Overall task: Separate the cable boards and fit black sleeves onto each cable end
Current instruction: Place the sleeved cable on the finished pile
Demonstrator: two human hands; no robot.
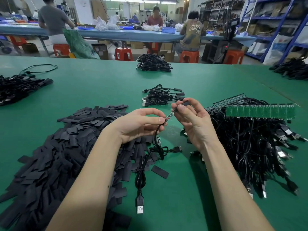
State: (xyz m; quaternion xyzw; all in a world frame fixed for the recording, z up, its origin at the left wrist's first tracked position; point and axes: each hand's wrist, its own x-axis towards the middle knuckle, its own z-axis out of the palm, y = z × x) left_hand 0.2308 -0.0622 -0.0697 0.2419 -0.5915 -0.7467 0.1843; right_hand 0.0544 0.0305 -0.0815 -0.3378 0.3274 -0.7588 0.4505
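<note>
The person is fitting a sleeve to one cable end. The left hand (141,124) pinches, between thumb and forefinger, the cable (156,135) just behind its small circuit board (170,116), which points up and to the right. The right hand (190,117) holds a black sleeve (180,105) in curled fingertips, its open mouth touching or just over the tip of the board; how far it is on cannot be told. The step in hand appears to be the start of sliding. The next move probably calls for keeping the flat sleeve open and in line with the board, then drawing it down over the solder joints.

Counts: one cable is held, its USB plug (140,207) lying on the green table (100,84). A second loose board (157,140) lies below the left hand. One strip of joined boards (260,111), about ten in a row, rests on a heap of unsleeved cables (250,147) at right. A small bundle of finished cables (160,96) lies beyond the hands, roughly five. The loose sleeves (58,155) at left are too many to count. Three further cable heaps lie at the far edges.
</note>
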